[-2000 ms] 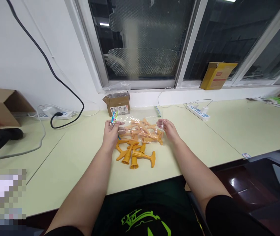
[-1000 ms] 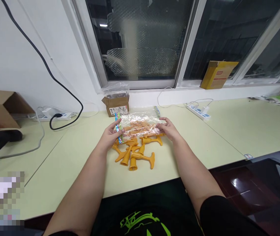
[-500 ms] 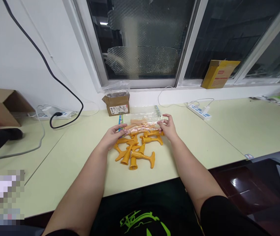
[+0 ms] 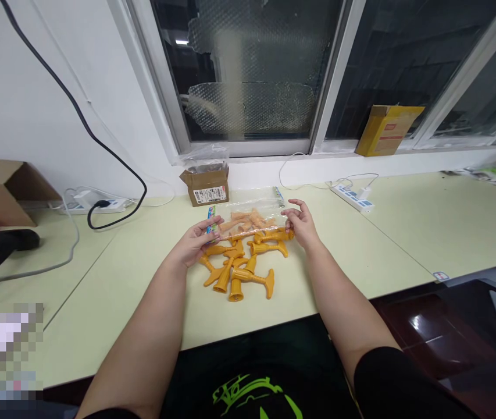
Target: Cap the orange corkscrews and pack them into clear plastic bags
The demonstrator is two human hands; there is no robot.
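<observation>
A clear plastic bag (image 4: 254, 201) with a colourful printed strip lies over the rear part of a pile of orange plastic pieces (image 4: 248, 273). My left hand (image 4: 195, 240) pinches the bag's left end at the printed strip. At the bag's right edge is my right hand (image 4: 300, 226), its thumb and fingers closed on the film and its upper fingers raised. Orange pieces show through the film. In front of the bag, several handle-shaped pieces with ribbed cup ends lie loose on the table (image 4: 339, 262).
Behind the bag stands a small open carton (image 4: 208, 186). Power strips lie at the left (image 4: 95, 203) and right (image 4: 352, 198) along the wall. A larger cardboard box (image 4: 3, 186) and a black stand (image 4: 3, 240) are at the left. A yellow box (image 4: 387, 131) leans at the window.
The bag's front edge has flattened and now shows more of the orange pieces through it. My left hand has shifted slightly left and my right hand slightly right.
</observation>
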